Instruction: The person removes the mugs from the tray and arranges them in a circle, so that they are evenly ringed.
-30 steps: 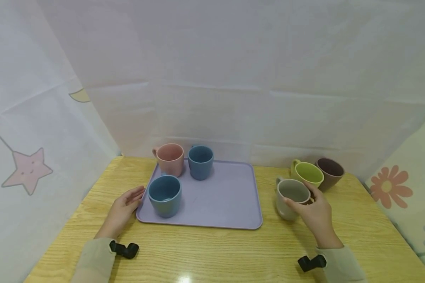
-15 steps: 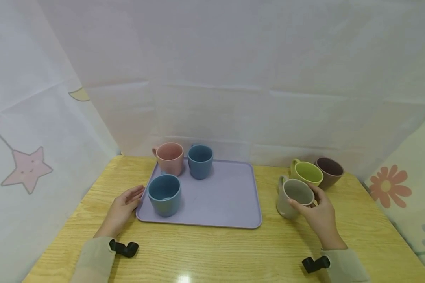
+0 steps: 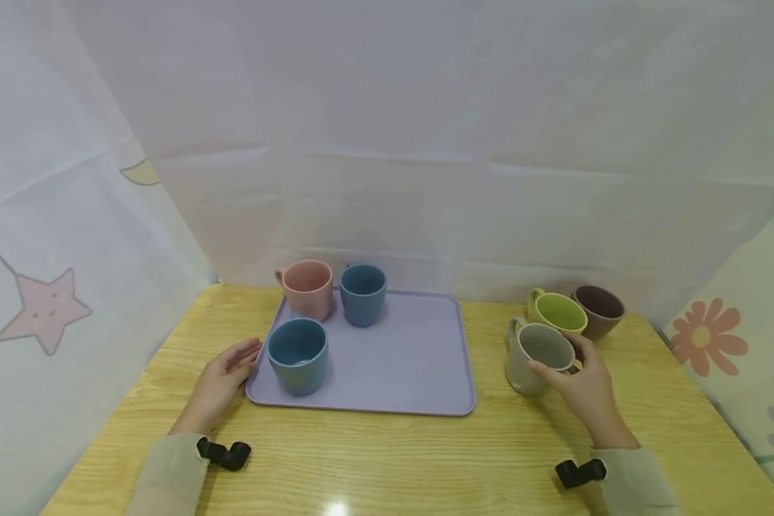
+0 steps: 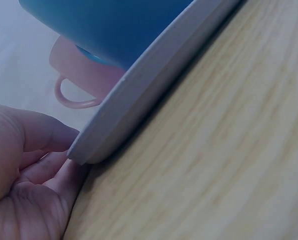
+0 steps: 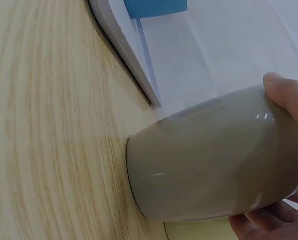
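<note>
My right hand (image 3: 583, 383) holds a grey mug (image 3: 527, 369) near its rim, thumb on the near side and fingers on the far side. The mug leans slightly to the right, its base low at the wooden table in the right wrist view. Its handle points back and left. Beside the left edge of a lilac tray (image 3: 400, 358) lies my left hand (image 3: 222, 376), fingers extended and relaxed. Thumb and fingers are right at the tray's rim in the left wrist view. A teal mug (image 3: 299, 369) stands on the tray closest to that hand.
At the tray's back left stand a pink mug (image 3: 308, 297) and a blue mug (image 3: 364, 304). Behind the grey mug are a lime-green mug (image 3: 557, 315) and a dark plum mug (image 3: 598, 312), close together. A white cloth (image 3: 387, 143) hangs behind the table.
The right hand and the grey mug have shifted slightly right and back, and the mug now leans rightward. The left hand and the mugs on the tray keep their places.
</note>
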